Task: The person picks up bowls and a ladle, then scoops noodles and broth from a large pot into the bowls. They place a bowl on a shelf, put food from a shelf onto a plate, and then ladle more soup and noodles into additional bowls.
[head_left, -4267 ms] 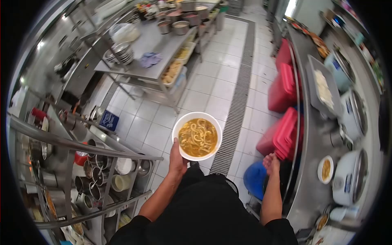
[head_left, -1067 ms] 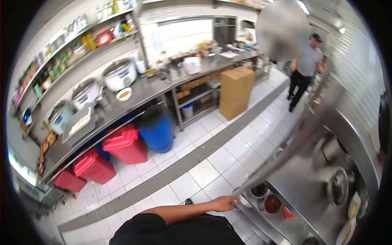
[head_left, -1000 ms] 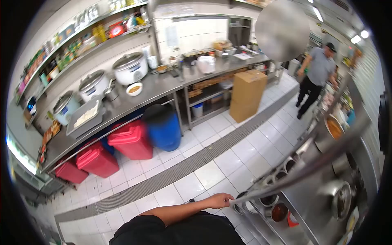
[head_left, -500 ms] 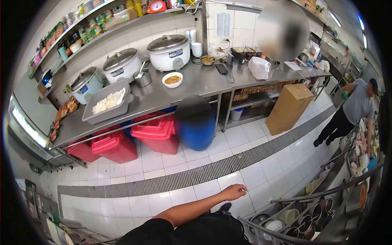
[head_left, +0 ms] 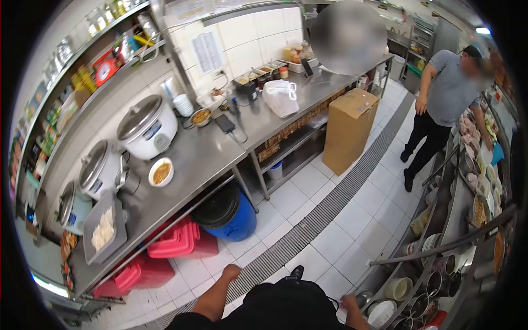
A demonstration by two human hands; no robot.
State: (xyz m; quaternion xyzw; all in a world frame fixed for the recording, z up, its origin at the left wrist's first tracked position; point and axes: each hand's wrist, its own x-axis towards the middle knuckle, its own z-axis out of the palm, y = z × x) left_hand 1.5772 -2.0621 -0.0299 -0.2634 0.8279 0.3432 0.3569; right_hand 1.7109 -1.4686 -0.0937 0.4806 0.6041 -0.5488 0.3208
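Observation:
My left hand (head_left: 232, 272) hangs low over the drain grating, its fingers curled closed; whether anything is inside them is hidden. At the lower right, my right hand (head_left: 349, 301) is beside a metal bowl (head_left: 363, 298) by the lower shelf. It is small and smeared, and its fingers cannot be made out. On the steel counter (head_left: 203, 165) to my left stands a white bowl of brownish food (head_left: 161, 172). A grey tub (head_left: 119, 231) with white rice lies near the rice cookers (head_left: 147, 126).
A blue barrel (head_left: 240, 220) and red bins (head_left: 181, 239) stand under the counter. Farther along is a tall cardboard box (head_left: 349, 129). A person (head_left: 448, 91) in a grey shirt stands at the right-hand work line. A metal rail (head_left: 440, 250) runs above stacked pots there.
My view has swung right along the aisle. My left hand has moved from in front of my body to the left, and my right hand has come into view. The other person appears nearer.

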